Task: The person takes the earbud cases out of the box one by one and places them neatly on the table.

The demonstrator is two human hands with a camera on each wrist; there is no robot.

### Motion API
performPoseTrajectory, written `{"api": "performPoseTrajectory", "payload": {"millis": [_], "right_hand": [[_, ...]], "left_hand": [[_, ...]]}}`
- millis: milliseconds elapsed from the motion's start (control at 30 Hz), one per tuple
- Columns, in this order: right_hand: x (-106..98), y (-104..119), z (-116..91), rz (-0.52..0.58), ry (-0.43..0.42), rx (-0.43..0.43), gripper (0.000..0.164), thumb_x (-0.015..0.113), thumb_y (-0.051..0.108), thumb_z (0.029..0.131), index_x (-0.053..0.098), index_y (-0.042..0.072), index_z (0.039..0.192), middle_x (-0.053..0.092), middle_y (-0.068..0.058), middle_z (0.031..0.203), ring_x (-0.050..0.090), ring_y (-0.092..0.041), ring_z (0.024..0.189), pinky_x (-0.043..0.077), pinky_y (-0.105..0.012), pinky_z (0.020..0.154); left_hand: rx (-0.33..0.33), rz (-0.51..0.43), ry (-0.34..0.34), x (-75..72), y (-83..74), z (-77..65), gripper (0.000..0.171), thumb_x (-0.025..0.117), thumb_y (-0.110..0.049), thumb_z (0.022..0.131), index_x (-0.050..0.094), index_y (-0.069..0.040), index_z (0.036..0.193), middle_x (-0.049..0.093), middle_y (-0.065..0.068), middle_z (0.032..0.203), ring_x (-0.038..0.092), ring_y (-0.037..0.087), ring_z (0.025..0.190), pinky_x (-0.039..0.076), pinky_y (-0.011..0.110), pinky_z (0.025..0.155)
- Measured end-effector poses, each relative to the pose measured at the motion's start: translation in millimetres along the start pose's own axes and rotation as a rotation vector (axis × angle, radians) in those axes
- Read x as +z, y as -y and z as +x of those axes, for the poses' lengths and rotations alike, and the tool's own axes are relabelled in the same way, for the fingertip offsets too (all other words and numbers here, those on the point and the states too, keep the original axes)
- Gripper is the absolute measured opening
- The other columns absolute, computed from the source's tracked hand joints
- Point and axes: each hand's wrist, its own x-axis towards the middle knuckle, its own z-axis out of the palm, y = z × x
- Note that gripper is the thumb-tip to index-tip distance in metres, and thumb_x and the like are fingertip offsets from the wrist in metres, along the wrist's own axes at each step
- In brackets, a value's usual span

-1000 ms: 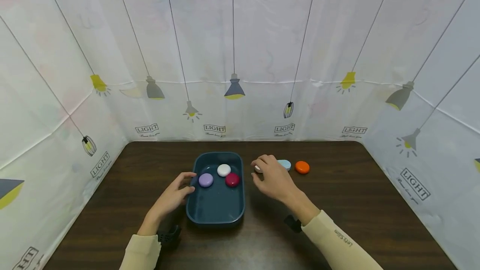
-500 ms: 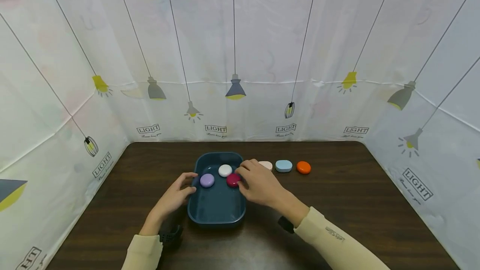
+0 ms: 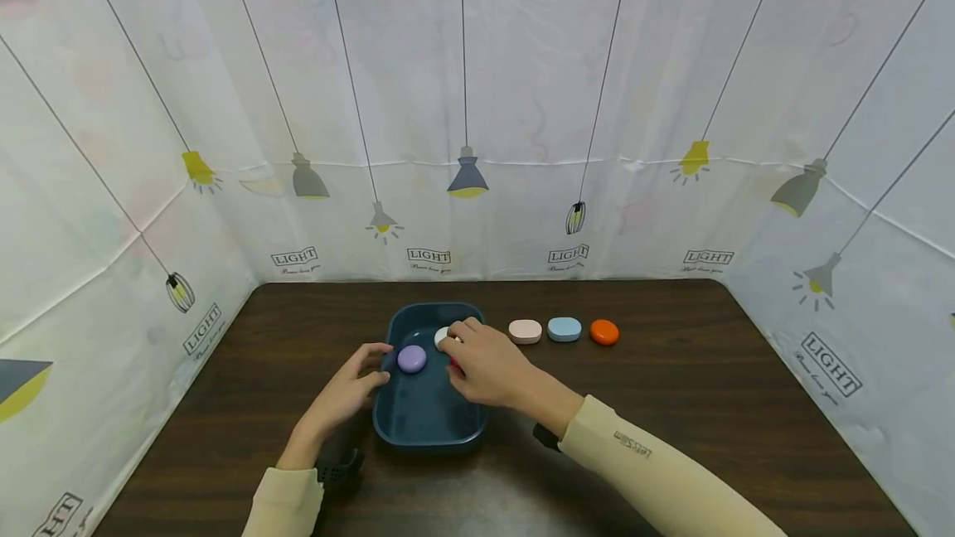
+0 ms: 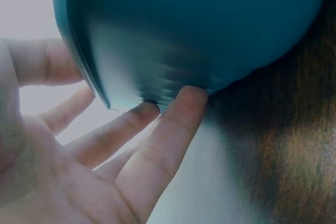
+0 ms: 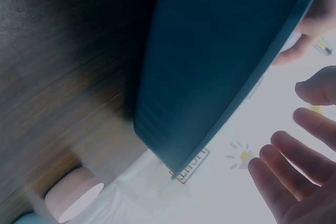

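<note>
Head: crimson piece (image 3: 454, 364) in the tray (image 3: 429, 421) (long axis away from the person), mostly hidden beneath the right hand (image 3: 488, 365), well apart from the left hand (image 3: 341, 394). Left wrist: straight fingers against the tray's outer wall. Right wrist: loose, parted fingers, nothing visibly held.

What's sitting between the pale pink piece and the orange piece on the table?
In the head view, a light blue piece lies between the pale pink piece and the orange piece, touching neither.
</note>
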Motion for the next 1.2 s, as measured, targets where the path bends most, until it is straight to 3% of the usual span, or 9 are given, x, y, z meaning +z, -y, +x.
{"api": "performPoseTrajectory", "payload": {"millis": [333,900,1200], "right_hand": [[13.8,-6.7,23.2,-0.04,0.098,0.06,0.027,0.066,0.023,0.094,0.067,0.013,0.119,0.061,-0.004,0.116,0.054,-0.02,0.101,0.052,-0.033,0.088],[35.3,-26.5,51.1,-0.023,0.285,0.19,0.04,0.068,0.032,0.094,0.065,0.015,0.13,0.06,-0.005,0.124,0.053,-0.021,0.108,0.054,-0.037,0.089],[44.6,-32.7,60.4,-0.015,0.39,0.231,0.045,0.066,0.033,0.095,0.062,0.016,0.137,0.058,-0.007,0.135,0.054,-0.025,0.121,0.053,-0.043,0.095]], "left_hand": [[0.005,-0.015,0.015,-1.2,2.6,0.5,0.043,0.054,-0.012,0.103,0.046,-0.011,0.146,0.046,0.022,0.147,0.055,0.039,0.123,0.053,0.056,0.092],[-0.014,-0.004,0.001,0.5,6.4,3.5,0.043,0.054,-0.012,0.103,0.048,-0.012,0.145,0.047,0.021,0.147,0.055,0.039,0.123,0.053,0.057,0.092],[-0.002,-0.004,-0.001,0.1,6.7,5.3,0.042,0.054,-0.011,0.103,0.048,-0.012,0.145,0.047,0.021,0.146,0.055,0.039,0.123,0.054,0.056,0.091]]}}
